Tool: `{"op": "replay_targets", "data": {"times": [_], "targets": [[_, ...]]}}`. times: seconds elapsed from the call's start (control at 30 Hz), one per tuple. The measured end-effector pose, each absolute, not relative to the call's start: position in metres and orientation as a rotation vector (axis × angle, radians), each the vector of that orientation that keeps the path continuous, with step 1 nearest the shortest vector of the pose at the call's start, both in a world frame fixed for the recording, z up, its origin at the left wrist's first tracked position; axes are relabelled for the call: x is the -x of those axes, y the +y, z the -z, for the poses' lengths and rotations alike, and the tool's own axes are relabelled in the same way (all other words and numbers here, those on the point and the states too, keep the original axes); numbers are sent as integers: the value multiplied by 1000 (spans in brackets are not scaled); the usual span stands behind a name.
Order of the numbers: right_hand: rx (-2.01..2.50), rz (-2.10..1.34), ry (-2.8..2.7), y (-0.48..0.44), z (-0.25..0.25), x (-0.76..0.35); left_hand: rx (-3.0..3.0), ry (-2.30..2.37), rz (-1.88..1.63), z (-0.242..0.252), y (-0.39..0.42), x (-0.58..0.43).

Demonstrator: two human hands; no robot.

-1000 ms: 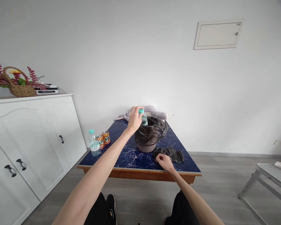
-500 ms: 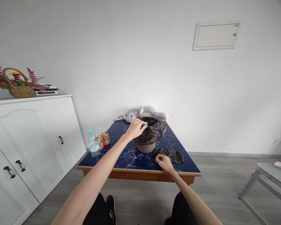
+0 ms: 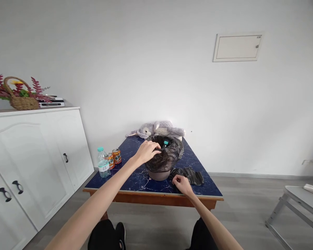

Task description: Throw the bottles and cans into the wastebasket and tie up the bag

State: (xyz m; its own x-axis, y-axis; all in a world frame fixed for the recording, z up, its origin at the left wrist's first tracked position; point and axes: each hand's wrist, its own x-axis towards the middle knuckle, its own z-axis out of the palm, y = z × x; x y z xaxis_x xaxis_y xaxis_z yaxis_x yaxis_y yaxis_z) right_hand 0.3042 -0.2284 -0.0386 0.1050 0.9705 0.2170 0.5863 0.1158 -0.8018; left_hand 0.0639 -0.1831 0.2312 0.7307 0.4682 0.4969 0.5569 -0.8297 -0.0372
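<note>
My left hand (image 3: 149,151) is closed over the near left rim of a trash bin (image 3: 159,176), gripping it with its black bag liner (image 3: 169,158). Inside the bin, the teal cap and neck of a bottle (image 3: 166,143) stick up; its lower part is hidden. My right hand (image 3: 182,184) rests curled on the table's front part, against the left edge of a crumpled black plastic bag (image 3: 191,175). Whatever its fingers may hold is hidden.
On the blue marbled table (image 3: 131,182), a teal-capped water bottle (image 3: 103,165) and two orange cans (image 3: 116,156) stand at left. A plush rabbit (image 3: 159,128) lies along the wall. A white cabinet (image 3: 41,149) is at left, a grey folding table (image 3: 299,196) at right.
My left hand has let go of the teal-capped bottle, now down in the bin, and has closed on the rim. The bin has come slightly nearer. My right hand stays put.
</note>
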Motion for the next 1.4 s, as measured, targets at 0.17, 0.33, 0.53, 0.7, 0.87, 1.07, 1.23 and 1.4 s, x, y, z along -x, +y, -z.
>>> {"op": "replay_targets", "data": {"times": [0.17, 0.33, 0.53, 0.7, 0.87, 1.07, 1.23, 1.4], "targets": [[1572, -582, -1575, -231, 37, -304, 2764, -784, 711, -234, -214, -41], [1591, -572, -1581, -233, 37, -304, 2725, -763, 842, -238, -227, -12], [1592, -561, -1585, -236, 38, -305, 2305, -1167, 957, -241, -189, 70], [1598, -568, -1587, -237, 39, -306, 2161, -1494, 800, -229, -147, 138], [1602, -567, -1594, -236, 41, -306, 2155, -1727, 584, -205, -132, 173], [1609, -562, -1596, -234, 41, -305, 2188, -1746, 496, -202, -140, 188], [1614, -559, -1596, -236, 38, -304, 2174, -1744, 502, -219, -146, 192], [1605, -565, -1605, -240, 33, -303, 2249, -1635, 489, -245, -172, 182]]}}
